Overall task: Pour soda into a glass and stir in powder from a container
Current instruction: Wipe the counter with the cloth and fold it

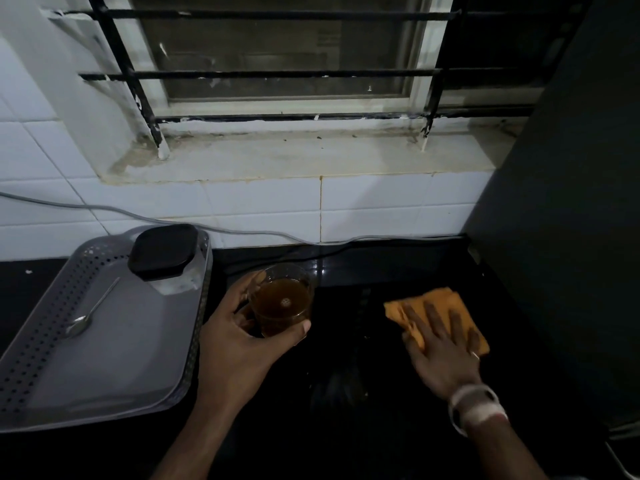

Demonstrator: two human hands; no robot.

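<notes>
A clear glass (282,299) holding brown soda stands on the black counter, and my left hand (242,334) is wrapped around it. My right hand (441,348) lies flat, fingers spread, on a folded orange cloth (433,303) on the counter to the right of the glass. A clear container with a black lid (162,251) sits at the far right corner of a grey perforated tray (114,362). A metal spoon (88,311) lies in the tray. No soda bottle is in view.
A large dark appliance (561,237) walls off the right side. A grey cable (221,230) runs along the white tiled wall behind the counter. Above it are a window sill and black window bars.
</notes>
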